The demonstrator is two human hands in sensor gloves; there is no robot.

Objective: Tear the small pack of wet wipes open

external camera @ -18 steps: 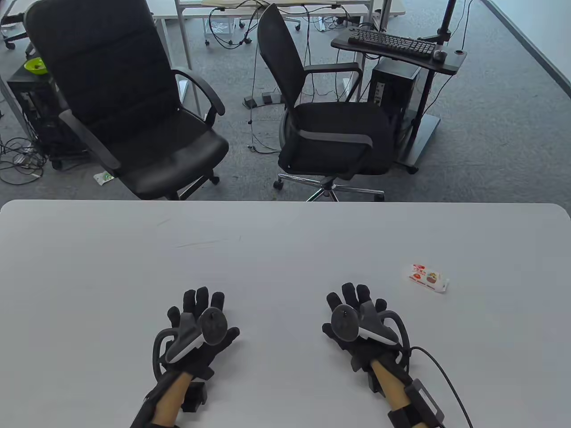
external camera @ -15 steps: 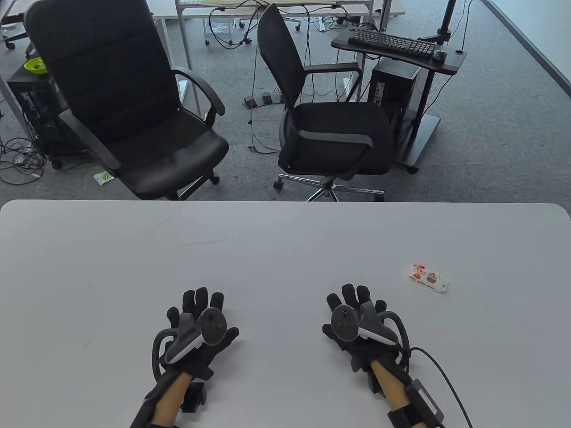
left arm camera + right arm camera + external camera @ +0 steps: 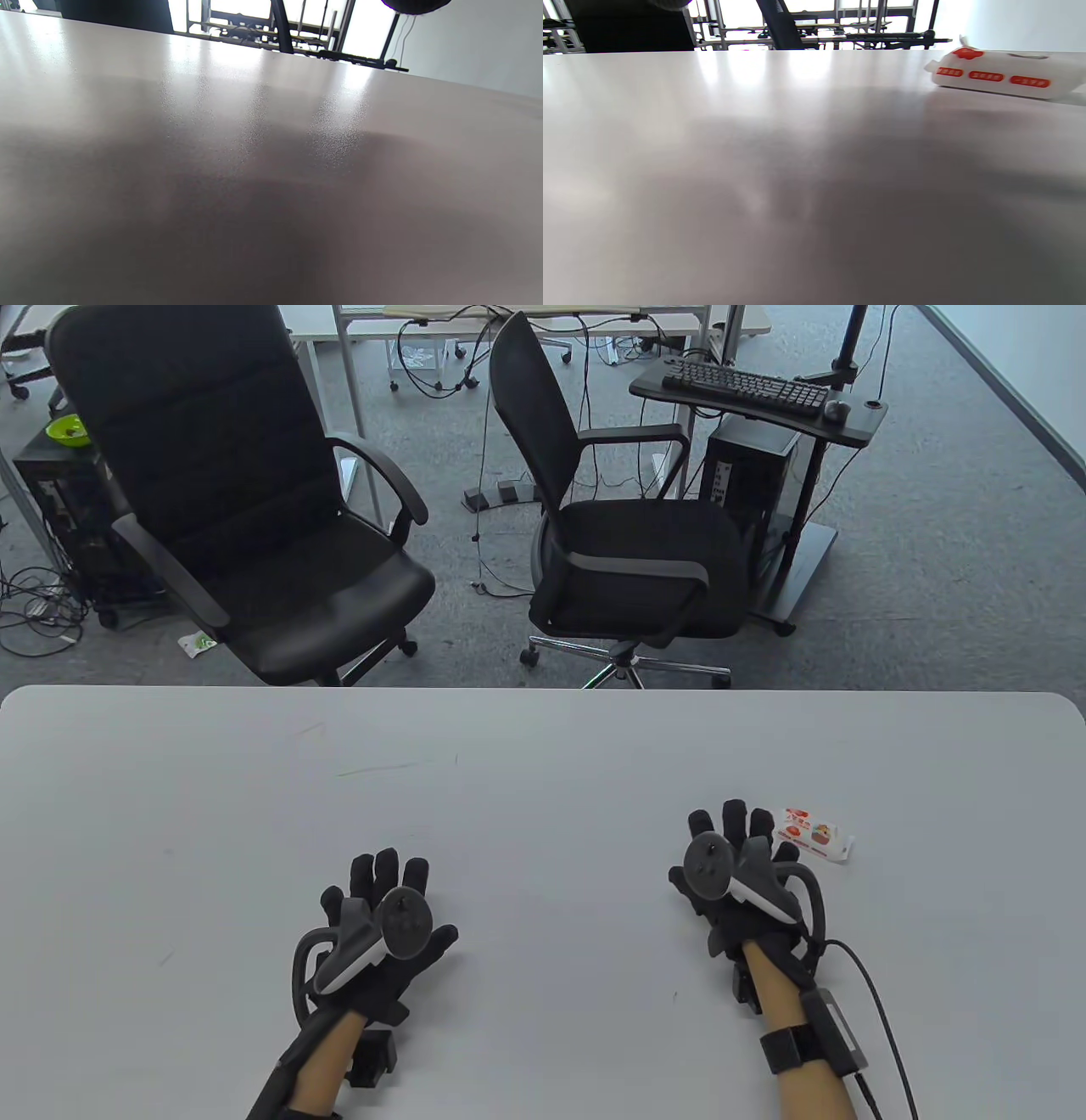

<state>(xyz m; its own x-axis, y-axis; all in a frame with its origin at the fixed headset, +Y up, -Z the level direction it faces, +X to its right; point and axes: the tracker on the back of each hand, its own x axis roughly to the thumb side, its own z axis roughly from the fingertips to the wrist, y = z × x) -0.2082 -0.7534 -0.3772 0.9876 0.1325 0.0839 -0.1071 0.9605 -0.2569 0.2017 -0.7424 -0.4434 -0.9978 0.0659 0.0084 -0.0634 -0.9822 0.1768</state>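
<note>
A small white wet-wipes pack (image 3: 816,834) with red print lies flat on the grey table (image 3: 526,780) at the right. It also shows in the right wrist view (image 3: 1003,73) at the upper right. My right hand (image 3: 736,848) is open with fingers spread, just left of the pack, its fingertips close to the pack's left end; I cannot tell if they touch. My left hand (image 3: 383,891) lies open and flat on the table at the lower left, holding nothing. No fingers show in the wrist views.
Two black office chairs (image 3: 254,517) (image 3: 628,534) stand beyond the table's far edge. A keyboard stand (image 3: 755,390) is at the back right. A black cable (image 3: 874,1001) trails from my right wrist over the table.
My right hand has moved forward and to the right, up to the pack's left end. The left hand and the pack have stayed in place.
</note>
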